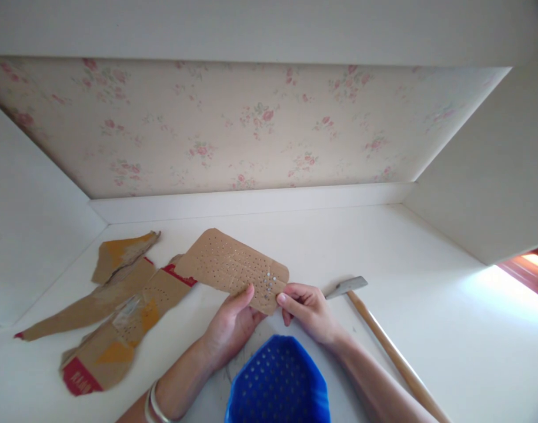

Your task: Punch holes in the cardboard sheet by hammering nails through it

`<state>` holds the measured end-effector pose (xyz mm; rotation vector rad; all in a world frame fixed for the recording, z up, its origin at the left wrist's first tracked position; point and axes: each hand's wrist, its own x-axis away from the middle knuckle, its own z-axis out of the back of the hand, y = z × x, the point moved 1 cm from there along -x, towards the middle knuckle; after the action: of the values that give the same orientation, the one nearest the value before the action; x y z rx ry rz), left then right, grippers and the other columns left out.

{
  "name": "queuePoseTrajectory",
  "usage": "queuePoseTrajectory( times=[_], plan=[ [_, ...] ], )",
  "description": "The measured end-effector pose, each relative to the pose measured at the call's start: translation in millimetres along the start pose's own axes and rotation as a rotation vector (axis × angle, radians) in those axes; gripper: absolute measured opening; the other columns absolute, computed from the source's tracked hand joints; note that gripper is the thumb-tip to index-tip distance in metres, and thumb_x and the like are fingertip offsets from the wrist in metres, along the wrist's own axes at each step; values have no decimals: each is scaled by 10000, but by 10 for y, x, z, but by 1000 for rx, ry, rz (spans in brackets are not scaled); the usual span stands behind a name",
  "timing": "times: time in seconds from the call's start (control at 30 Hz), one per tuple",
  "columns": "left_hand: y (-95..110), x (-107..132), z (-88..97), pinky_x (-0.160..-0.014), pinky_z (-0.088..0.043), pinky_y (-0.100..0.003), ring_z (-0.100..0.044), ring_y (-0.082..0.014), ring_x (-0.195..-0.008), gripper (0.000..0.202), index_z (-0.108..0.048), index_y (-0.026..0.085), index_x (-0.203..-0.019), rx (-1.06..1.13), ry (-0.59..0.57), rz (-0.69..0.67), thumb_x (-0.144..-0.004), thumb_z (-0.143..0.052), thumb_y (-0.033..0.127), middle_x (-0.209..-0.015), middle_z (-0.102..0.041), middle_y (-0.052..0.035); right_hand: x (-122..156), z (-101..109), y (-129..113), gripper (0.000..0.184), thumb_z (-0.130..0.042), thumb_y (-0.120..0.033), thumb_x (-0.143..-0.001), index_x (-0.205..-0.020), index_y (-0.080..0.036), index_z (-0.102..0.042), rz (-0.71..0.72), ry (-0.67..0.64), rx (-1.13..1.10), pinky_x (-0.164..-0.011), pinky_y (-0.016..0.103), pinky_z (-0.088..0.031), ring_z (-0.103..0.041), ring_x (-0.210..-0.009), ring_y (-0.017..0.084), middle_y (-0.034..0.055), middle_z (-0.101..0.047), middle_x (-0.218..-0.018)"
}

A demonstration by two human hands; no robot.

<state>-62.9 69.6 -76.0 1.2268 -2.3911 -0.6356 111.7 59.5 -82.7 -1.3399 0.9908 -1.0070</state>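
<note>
Both my hands hold a brown cardboard piece [229, 264] with rounded ends and many small punched holes, raised a little above the white tabletop [427, 329]. My left hand [231, 326] grips its near edge with the thumb on top. My right hand [308, 310] pinches the right end, close to a few small shiny nail heads [269, 278] set in the cardboard. A blue perforated basket [278, 382] sits just below my hands at the frame's bottom.
A hammer [383, 335] with a wooden handle lies on the table right of my right hand. Torn cardboard scraps [119, 311] with red print lie to the left. A floral-papered wall [251, 129] and white side panels enclose the table.
</note>
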Motion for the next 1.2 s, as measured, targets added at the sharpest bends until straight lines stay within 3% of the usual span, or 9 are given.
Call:
queuePoseTrajectory(
  times=[0.43,0.9,1.2],
  plan=[
    [-28,6,10,-1069,-395,-414,-573,-294,-1220,386,-645,95,-1230,-18,51,41,-966,-518,346,-1194,-698,-146,-14,-14,15,364,-595,-477,-920,-723,-176,-647,12,-1,-11,-524,250,-305,-447,-508,106,-32,-585,-539],
    [-21,21,-36,-1007,-433,-378,-622,-268,-1120,331,-692,117,-1157,-60,11,6,-968,-530,334,-1166,-710,-121,-4,9,23,367,-604,-460,-920,-689,-178,-643,31,-23,-7,-542,251,-329,-468,-528,108,-27,-598,-551],
    [-22,-1,-52,-1023,-437,-398,-608,-296,-1164,310,-708,96,-1110,-126,154,-76,-903,-638,315,-1148,-717,-136,0,-11,10,384,-600,-486,-913,-684,-179,-622,9,-5,-15,-516,254,-293,-436,-505,104,-32,-578,-537]
  ],
)
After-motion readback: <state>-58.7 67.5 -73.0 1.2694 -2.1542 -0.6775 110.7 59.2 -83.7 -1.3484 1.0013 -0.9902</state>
